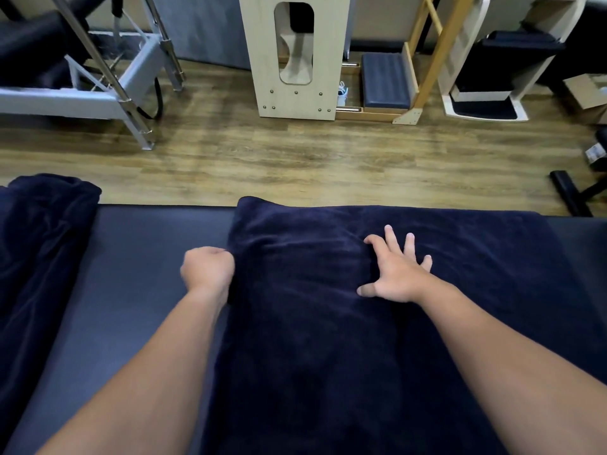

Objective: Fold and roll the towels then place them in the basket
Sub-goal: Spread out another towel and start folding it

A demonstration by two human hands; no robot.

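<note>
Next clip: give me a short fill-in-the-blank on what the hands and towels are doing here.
1. The left hand grips the ___ edge of the spread navy terry towel.
2. The right hand presses on it with fingers ___.
3. A second, crumpled navy towel lies at the person's ___.

Missing: left; spread; left

Under the right hand (399, 274) lies a plain dark navy towel (377, 323). Left of the left hand (207, 269), a second navy towel (42, 231) is heaped on the dark blue-grey table (147, 244). Beyond both hands, the floor (295, 159) is brown wood-grain.
</note>
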